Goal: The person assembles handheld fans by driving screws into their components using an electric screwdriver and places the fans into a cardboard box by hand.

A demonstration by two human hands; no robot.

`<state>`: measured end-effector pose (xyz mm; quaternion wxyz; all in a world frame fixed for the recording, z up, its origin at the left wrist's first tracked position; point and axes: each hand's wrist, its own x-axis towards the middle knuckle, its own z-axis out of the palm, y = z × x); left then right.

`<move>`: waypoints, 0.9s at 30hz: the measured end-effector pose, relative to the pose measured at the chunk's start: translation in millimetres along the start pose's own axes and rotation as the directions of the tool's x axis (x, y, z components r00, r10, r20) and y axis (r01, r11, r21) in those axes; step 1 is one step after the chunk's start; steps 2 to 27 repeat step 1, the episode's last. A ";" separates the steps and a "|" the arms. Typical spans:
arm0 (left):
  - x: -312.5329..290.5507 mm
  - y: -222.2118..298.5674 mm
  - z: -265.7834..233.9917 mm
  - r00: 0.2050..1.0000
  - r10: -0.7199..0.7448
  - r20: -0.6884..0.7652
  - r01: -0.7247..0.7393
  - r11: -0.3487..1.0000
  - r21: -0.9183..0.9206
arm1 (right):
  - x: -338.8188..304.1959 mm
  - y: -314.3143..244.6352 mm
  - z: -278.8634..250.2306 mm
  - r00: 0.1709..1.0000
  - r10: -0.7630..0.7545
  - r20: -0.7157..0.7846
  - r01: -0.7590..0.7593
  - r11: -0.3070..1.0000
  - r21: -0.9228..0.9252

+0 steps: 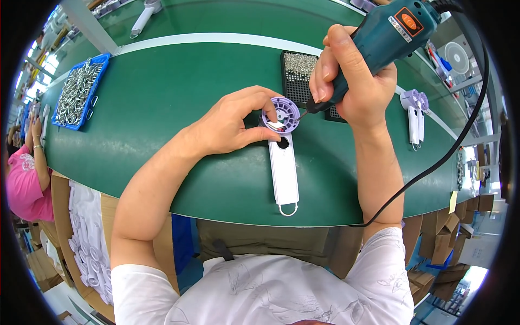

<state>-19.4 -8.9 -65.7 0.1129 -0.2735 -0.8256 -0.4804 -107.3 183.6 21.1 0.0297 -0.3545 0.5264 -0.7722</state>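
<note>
A small handheld fan with a white handle (284, 170) and a round purple head (294, 115) lies on the green bench in front of me. Its wire loop points toward me, and a small white part and some wiring show inside the head. My left hand (233, 122) steadies the head, thumb and fingers closed about its left side. In my right hand (360, 86) is a teal electric screwdriver (387, 35), tilted down to the left. Its dark tip is close beside the head's right rim; whether it touches, I cannot tell.
Black perforated trays (297, 86), one with small screws, sit behind the fan. A blue tray (100, 73) of metal clips is at left. Two similar fans (416, 116) lie right. The screwdriver's black cable (449, 154) loops down the right. A person in pink (30, 181) works far left.
</note>
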 end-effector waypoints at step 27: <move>-0.1 -0.4 0.4 1.000 -0.001 0.001 0.001 1.000 -0.001 | -0.1 0.1 -0.1 1.000 0.000 0.000 0.000 1.000 0.000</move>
